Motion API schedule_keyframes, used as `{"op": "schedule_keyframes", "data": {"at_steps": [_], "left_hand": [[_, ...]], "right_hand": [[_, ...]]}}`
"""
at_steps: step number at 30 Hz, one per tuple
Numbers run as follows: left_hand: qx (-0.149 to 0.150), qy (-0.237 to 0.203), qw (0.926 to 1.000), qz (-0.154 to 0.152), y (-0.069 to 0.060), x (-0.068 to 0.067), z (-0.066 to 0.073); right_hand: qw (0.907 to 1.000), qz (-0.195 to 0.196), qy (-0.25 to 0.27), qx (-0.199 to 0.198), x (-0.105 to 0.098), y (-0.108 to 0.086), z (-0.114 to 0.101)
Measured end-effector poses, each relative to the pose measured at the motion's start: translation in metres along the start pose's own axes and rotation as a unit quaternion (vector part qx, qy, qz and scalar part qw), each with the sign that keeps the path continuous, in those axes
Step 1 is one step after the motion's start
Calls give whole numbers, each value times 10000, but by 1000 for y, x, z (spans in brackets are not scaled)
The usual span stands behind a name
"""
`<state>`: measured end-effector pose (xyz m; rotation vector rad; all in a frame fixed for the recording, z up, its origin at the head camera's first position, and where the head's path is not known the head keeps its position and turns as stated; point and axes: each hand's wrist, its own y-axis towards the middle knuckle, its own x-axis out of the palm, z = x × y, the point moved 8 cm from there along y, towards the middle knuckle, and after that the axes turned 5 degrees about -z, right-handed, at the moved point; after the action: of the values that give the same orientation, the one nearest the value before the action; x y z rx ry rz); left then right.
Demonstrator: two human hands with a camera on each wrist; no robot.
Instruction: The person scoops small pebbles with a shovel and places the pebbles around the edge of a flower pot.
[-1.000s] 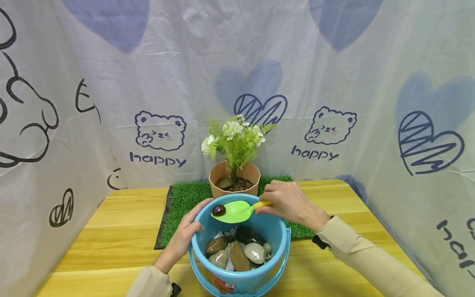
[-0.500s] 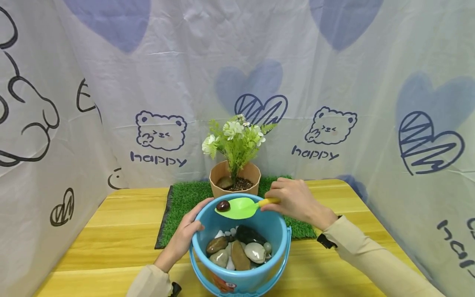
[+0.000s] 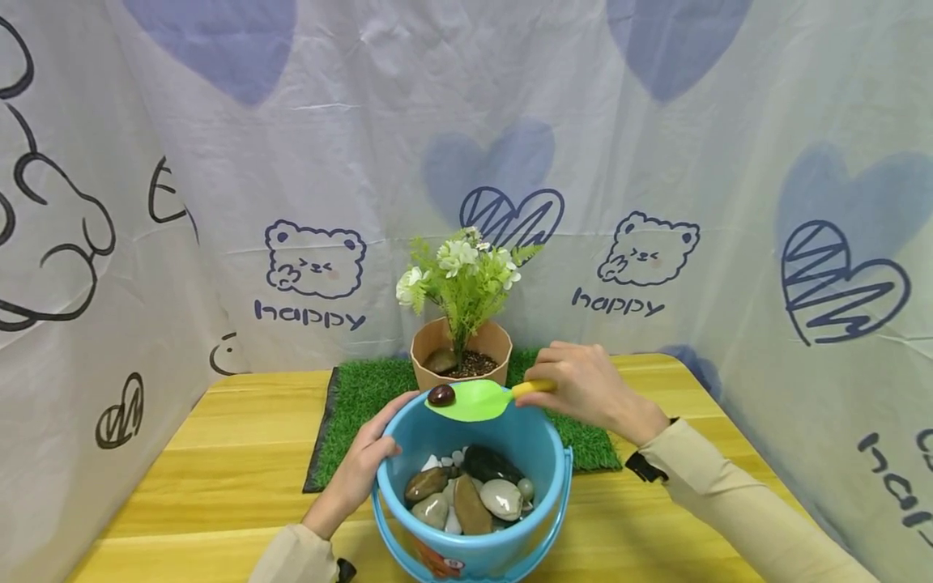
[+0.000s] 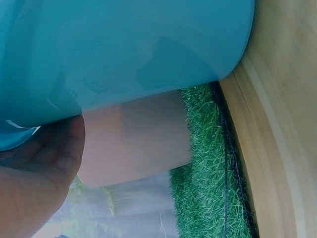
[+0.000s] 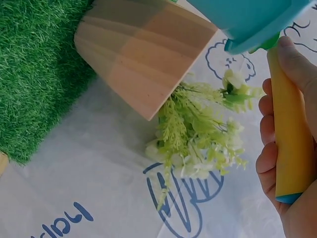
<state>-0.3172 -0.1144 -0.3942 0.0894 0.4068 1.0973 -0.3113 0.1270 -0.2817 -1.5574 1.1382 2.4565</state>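
Observation:
My right hand (image 3: 583, 387) grips the yellow handle (image 5: 290, 134) of a small toy shovel with a green blade (image 3: 474, 401). On the blade's tip lies a dark reddish-brown stone (image 3: 441, 395), held over the far part of the bucket's mouth. The blue bucket (image 3: 474, 555) stands upright on the table with several stones (image 3: 472, 504) inside, brown, grey, white and black, looking wet. My left hand (image 3: 368, 453) holds the bucket's rim on its left side, thumb over the edge. In the left wrist view the fingers (image 4: 69, 144) lie against the outer wall.
Right behind the bucket stands a tan flowerpot (image 3: 461, 344) with white flowers (image 3: 459, 259), dark grit and a stone. Pot and bucket are on or beside a green turf mat (image 3: 350, 413). The wooden table (image 3: 219, 453) is enclosed by a printed cloth (image 3: 466, 97).
My right hand has lifted the shovel slightly and drawn it a little to the right, with the dark stone still on the blade. The left hand and bucket have stayed put.

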Motion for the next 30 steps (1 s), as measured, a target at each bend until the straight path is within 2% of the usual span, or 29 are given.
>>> {"op": "schedule_keyframes", "data": {"at_steps": [6,13,30], "left_hand": [[-28,22,10000,37,-1,0,0],[54,11,10000,17,0,0,0],[3,-99,10000,9,-1,1,0]], "right_hand": [[9999,6,-25,102,-7,6,6],[9992,-211,-167,288,-7,15,16],[9931,-695,-175,926,27,32,47]]}}
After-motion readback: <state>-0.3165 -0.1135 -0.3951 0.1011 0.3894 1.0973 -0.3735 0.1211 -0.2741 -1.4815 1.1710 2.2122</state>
